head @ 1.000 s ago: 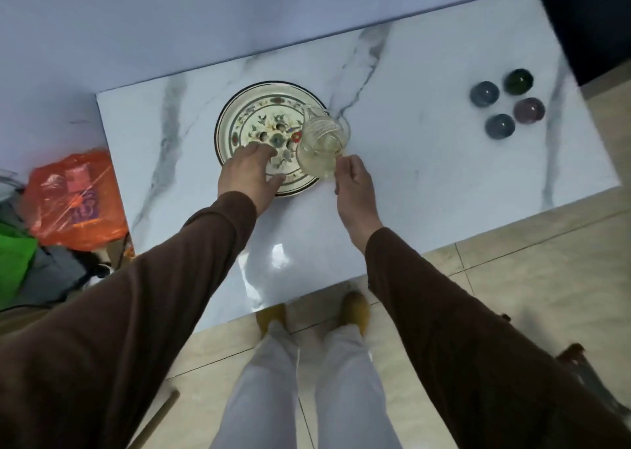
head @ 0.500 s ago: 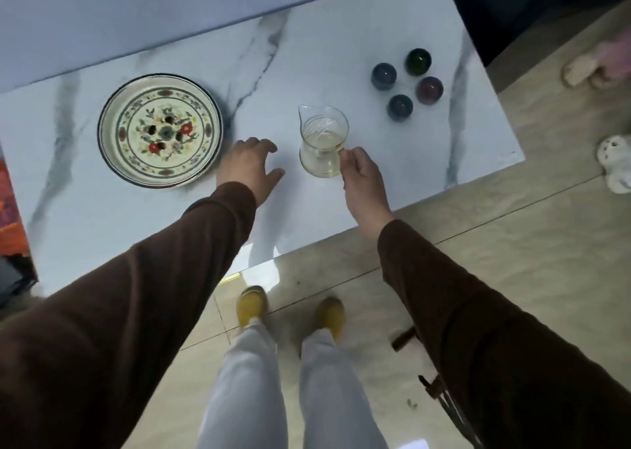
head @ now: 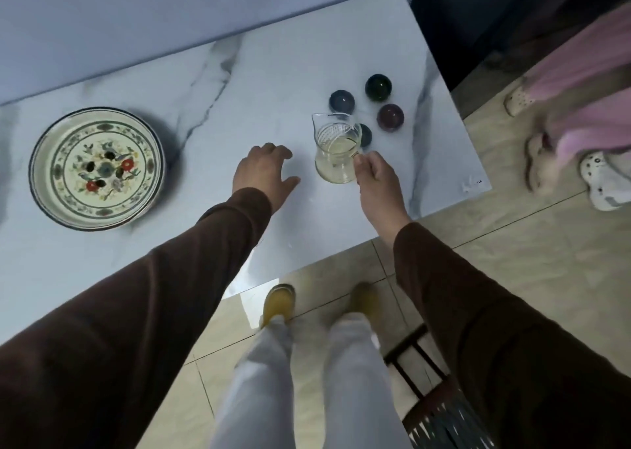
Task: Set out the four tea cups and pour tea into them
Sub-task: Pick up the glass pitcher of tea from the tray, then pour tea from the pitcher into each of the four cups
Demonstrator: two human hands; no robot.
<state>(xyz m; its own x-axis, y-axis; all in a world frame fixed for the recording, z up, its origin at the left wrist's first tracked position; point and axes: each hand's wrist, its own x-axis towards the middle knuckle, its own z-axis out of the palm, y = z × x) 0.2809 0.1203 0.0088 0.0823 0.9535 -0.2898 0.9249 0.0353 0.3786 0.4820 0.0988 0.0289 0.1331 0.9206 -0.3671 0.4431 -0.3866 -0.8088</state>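
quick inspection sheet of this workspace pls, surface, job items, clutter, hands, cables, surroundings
surface: white marble-look table, grey veins, glossy.
job's things: glass pitcher with pale tea, upright; four dark tea cups clustered at the far right, one partly hidden behind the pitcher; whether they hold tea cannot be told.
clutter: floral plate at left, nothing on it.
grippers: right hand holds the pitcher by its handle side; left hand open, fingers spread, over the table beside the pitcher.
cables: nothing seen.
surroundings: tiled floor; another person's pink-clad legs at right; chair at lower right.
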